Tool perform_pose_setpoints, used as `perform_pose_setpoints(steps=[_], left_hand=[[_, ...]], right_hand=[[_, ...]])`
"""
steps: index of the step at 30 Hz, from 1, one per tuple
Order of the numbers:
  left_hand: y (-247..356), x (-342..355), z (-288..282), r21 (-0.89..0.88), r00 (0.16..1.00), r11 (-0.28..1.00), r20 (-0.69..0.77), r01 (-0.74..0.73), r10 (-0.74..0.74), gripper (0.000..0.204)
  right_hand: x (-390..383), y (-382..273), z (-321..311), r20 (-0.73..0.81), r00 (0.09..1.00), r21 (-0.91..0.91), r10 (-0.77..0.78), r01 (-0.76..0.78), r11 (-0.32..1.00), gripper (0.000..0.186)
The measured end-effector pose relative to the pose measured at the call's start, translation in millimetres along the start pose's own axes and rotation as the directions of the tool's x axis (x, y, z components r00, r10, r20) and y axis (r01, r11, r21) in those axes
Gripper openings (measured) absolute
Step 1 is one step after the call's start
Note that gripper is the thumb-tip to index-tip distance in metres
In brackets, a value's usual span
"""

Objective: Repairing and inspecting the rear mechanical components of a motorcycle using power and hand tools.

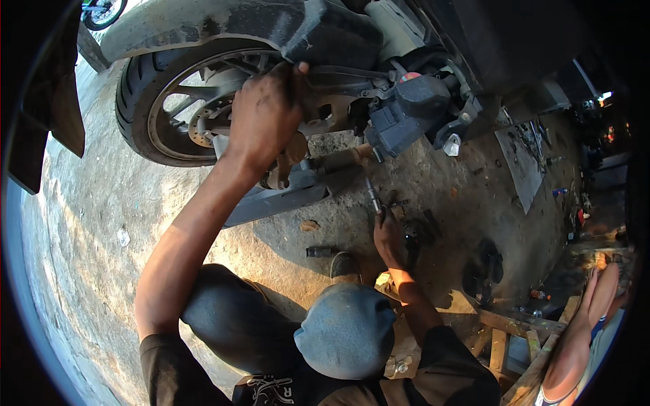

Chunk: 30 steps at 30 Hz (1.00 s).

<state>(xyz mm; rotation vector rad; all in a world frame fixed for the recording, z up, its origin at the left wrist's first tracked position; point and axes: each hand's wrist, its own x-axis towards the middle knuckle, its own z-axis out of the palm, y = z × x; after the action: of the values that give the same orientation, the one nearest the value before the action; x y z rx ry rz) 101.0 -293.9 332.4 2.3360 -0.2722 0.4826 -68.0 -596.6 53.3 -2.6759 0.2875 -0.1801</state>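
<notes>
Gripping tool (373,194) in closed right fingers (381,218), curling left fingers (302,68) near fender (271,27), grasp unclear, perhaps risking scraped knuckles by slipping.

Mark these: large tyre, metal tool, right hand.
Large tyre (133,105): head view, on its left side.
Metal tool (373,195): head view, on its shaft.
Right hand (388,237): head view, middle of the hand.
</notes>
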Motion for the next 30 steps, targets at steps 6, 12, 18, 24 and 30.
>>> perform_pose_setpoints(steps=[6,12,18,24,30], left_hand=[[0,-1,5,-0.041,0.998,0.999,-0.046,-0.034,0.032,0.043],[1,-2,2,-0.019,0.996,0.999,-0.08,-0.051,0.049,0.04],[0,-2,4,-0.028,0.998,0.999,-0.056,-0.032,0.031,0.04],[1,-1,4,-0.03,0.997,0.999,-0.068,-0.029,0.027,0.039],[0,-1,4,-0.028,0.996,0.999,-0.082,-0.032,0.03,0.037]], right_hand=[[10,-54,-52,-0.018,0.988,0.264,0.155,-0.145,0.954,0.036],[60,-85,-44,-0.038,0.994,0.39,0.103,-0.08,0.917,0.033],[59,-84,-34,-0.205,0.979,0.209,-0.009,0.053,0.976,0.035],[59,-84,-22,-0.362,0.932,0.147,-0.016,0.074,0.986,0.038],[70,-72,-27,-0.235,0.971,0.358,0.034,0.054,0.932,0.038]])
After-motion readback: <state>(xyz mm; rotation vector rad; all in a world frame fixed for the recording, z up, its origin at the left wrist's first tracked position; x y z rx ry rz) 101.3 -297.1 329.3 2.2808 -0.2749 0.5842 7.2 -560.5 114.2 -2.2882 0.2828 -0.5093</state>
